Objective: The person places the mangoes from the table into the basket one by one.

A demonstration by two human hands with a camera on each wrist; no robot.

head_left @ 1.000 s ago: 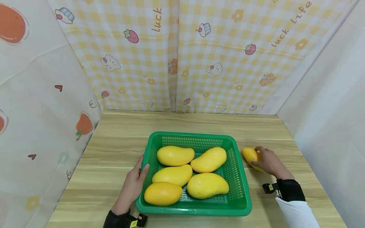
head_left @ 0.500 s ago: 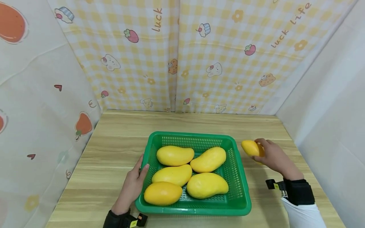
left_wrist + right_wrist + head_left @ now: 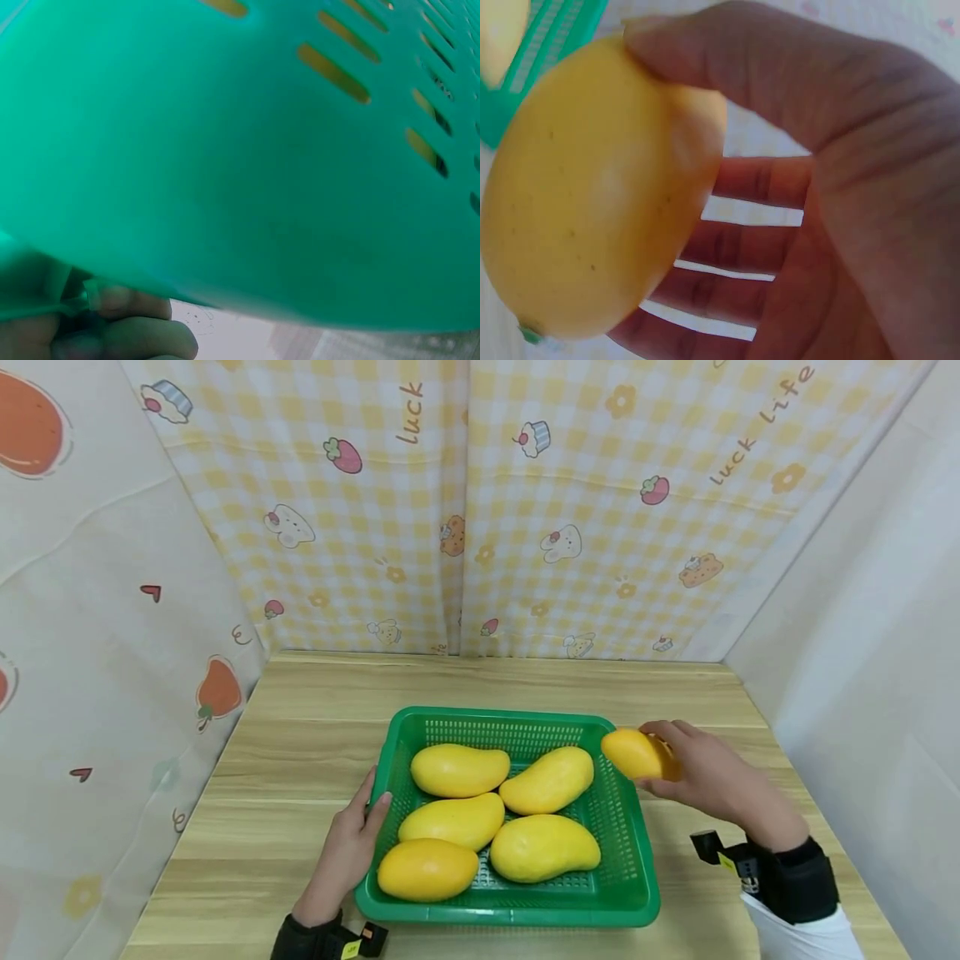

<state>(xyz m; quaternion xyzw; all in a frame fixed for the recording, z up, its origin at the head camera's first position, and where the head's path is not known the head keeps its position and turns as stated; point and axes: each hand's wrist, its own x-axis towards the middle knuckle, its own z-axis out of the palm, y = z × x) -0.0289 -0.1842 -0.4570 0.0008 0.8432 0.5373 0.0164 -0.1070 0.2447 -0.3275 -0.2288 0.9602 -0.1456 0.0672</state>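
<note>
A yellow mango (image 3: pixel 636 755) is held in my right hand (image 3: pixel 701 770), over the right rim of the green basket (image 3: pixel 510 916). In the right wrist view the thumb (image 3: pixel 727 45) lies on one side of the mango (image 3: pixel 592 202) and the fingers (image 3: pixel 735 247) wrap behind it; a small green stem end shows. My left hand (image 3: pixel 348 843) grips the basket's left rim, thumb on top. Its fingers (image 3: pixel 142 337) curl under the rim in the left wrist view. Inside the basket lie several mangoes, one deeper yellow mango (image 3: pixel 427 869) at the front left.
The basket stands on a wood-grain table (image 3: pixel 300 710). A checked cloth (image 3: pixel 360 552) hangs behind the table, with pale cloth walls (image 3: pixel 862 610) on both sides. Each wrist wears a black strap with a small camera (image 3: pixel 705 846).
My right hand has lifted the mango off the table and carried it left to the basket's right rim. The left hand and the basket have stayed in place.
</note>
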